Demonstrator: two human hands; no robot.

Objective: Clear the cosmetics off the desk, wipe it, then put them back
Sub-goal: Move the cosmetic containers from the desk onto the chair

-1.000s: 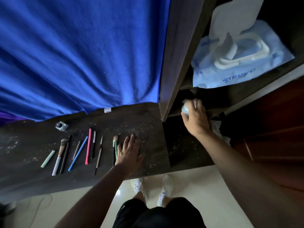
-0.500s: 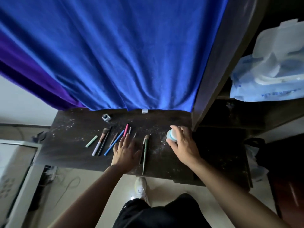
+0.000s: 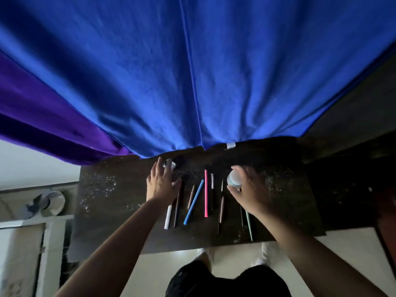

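A dark desk point(image 3: 115, 211) speckled with pale powder holds a row of cosmetics: a pink pencil point(image 3: 206, 194), a blue pencil point(image 3: 194, 202), a white-handled brush point(image 3: 168, 217), thin brushes point(image 3: 221, 206) and a green-handled brush point(image 3: 249, 226). My right hand point(image 3: 250, 189) grips a small round white and pale blue jar point(image 3: 234, 179) just above the desk, right of the row. My left hand point(image 3: 160, 183) lies flat with fingers spread at the row's left end, fingertips next to a small clear jar point(image 3: 170, 163) at the back.
A blue curtain point(image 3: 192, 71) and a purple one point(image 3: 42, 125) hang behind the desk. A dark cabinet side point(image 3: 353, 116) rises at the right. White furniture point(image 3: 25, 254) stands at the lower left. My legs and shoes point(image 3: 205, 252) are below the desk's front edge.
My right hand has carried the round jar from the cabinet shelf leftward to over the desk. My left hand has slid left and back toward the clear jar. The view has swung left.
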